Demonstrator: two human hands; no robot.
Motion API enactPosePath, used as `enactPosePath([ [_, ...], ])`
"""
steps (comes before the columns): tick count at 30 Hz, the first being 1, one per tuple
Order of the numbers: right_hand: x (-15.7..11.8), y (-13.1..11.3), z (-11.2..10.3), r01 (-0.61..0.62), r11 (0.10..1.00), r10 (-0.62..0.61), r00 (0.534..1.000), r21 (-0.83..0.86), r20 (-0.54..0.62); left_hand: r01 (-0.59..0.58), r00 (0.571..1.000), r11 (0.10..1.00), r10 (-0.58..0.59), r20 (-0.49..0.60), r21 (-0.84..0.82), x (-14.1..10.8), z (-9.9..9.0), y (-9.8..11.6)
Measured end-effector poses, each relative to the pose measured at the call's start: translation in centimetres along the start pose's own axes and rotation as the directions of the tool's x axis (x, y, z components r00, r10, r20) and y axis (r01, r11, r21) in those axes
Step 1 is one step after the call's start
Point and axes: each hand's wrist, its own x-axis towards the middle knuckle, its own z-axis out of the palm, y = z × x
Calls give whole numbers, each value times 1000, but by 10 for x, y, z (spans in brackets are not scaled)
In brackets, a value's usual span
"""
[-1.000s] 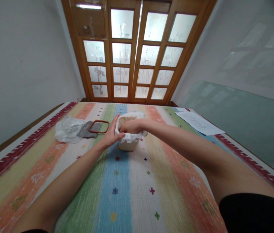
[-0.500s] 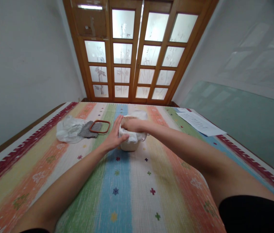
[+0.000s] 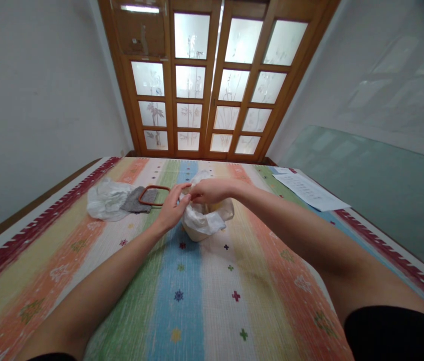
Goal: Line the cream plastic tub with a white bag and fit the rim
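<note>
A small cream bin (image 3: 196, 234) sits mid-table, turned at an angle, with a white plastic bag (image 3: 212, 221) lining it and folded over its rim. At the bin's left rim my left hand (image 3: 174, 205) pinches the edge of the bag between thumb and fingers. Close beside it, my right hand (image 3: 212, 190) reaches across the opening, its fingers closed on the bag's edge at the same side. My right hand hides part of the far rim. Left of my left hand lies a brown rounded-square ring (image 3: 142, 196), resting partly on a grey cloth (image 3: 132, 201).
Crumpled white plastic (image 3: 107, 200) lies beside the grey cloth at the left. Printed paper sheets (image 3: 311, 191) rest near the table's right edge. A striped tablecloth (image 3: 212, 301) covers the table. Wood-and-glass doors (image 3: 212, 80) stand beyond the far edge.
My right hand has come up out of the lined bin to its left rim. The bin has turned, and the bag's near and right folds now show. My left hand's spread fingers have closed.
</note>
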Motion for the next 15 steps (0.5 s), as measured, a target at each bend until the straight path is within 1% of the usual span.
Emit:
enactPosePath([
  [3,-8,3,-7,-101,992,96,993,-75,-68,23,999,1000,-22,-47,21,-1,1,4],
  [6,-3,3,-1,-154,982,149,987,-105,-59,20,997,1000,-20,-78,9,-2,1,7],
  [8,3,1,8,-142,984,142,990,-108,-14,35,997,999,-37,-73,-16,-3,0,9],
  [11,13,-1,21,-89,990,95,994,-109,47,72,996,997,-73,-57,-22,-5,0,11],
  [13,16,-1,27,-59,993,69,994,-104,90,71,995,997,-69,-74,27,-6,0,14],
  [15,18,-1,32,-50,996,58,992,-69,116,46,992,992,-31,-124,119,-6,0,18],
])
